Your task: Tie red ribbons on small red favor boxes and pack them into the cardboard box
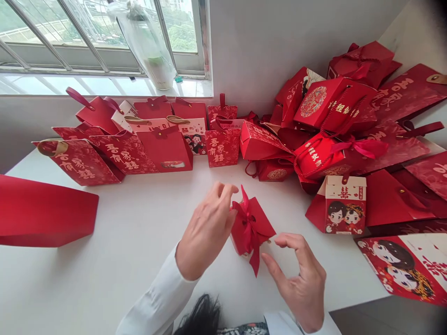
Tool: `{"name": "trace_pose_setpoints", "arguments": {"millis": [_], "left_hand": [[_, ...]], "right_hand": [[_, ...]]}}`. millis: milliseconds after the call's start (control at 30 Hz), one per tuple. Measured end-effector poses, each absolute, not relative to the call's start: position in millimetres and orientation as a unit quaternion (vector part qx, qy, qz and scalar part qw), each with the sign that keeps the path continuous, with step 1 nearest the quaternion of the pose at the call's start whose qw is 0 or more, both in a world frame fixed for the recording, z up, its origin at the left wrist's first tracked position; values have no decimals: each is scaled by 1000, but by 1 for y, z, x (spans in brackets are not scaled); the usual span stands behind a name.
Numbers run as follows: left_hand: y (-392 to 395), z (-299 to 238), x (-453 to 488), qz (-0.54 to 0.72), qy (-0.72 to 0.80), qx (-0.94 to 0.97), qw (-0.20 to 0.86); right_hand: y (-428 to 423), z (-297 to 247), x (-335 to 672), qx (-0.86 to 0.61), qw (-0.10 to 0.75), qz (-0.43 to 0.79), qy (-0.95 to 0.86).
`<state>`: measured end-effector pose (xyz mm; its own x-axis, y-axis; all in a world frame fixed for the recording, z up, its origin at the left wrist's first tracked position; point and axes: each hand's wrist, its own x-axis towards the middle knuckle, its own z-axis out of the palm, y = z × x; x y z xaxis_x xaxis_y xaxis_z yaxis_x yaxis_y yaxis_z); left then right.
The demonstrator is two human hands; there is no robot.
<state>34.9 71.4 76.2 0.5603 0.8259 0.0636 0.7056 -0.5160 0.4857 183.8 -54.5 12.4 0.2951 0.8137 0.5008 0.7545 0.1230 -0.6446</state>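
A small red gift box (263,218) with a red ribbon bow (249,223) on top sits on the white table (139,251) in front of me. My left hand (209,228) is at the box's left side, its fingers curved and the thumb apart from the index finger; whether it touches the box I cannot tell. To the right of the box, my right hand (300,274) has thumb and index finger spread wide, with nothing between them. One ribbon tail hangs over the near edge of the box.
Red gift bags (164,149) stand in a row along the wall below the window. A heap of red boxes (324,107) fills the right side, with a cartoon-couple box (345,204) at its front. A large red bag (45,211) lies at the left edge. A plastic-wrapped cup (157,65) stands on the sill.
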Motion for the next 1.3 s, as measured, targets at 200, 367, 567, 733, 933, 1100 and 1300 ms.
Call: {"name": "trace_pose_setpoints", "arguments": {"millis": [200,367,567,733,933,1100,1300], "left_hand": [[53,95,37,81,449,860,230],[42,86,50,-29,458,861,221],[40,77,47,-80,444,868,207],[45,82,38,-78,428,876,208],[44,83,34,-63,408,883,222],[43,83,34,-40,403,882,239],[43,79,32,-53,399,890,216]], "right_hand": [[-57,-3,182,-679,407,302,-531],[-52,-10,190,-635,426,478,-432],[-47,7,222,-636,440,482,-412],[-40,5,244,-667,394,471,-422],[-28,14,255,-731,359,348,-463],[-3,46,233,-644,373,244,-622],[7,47,217,-604,277,245,-706]]}}
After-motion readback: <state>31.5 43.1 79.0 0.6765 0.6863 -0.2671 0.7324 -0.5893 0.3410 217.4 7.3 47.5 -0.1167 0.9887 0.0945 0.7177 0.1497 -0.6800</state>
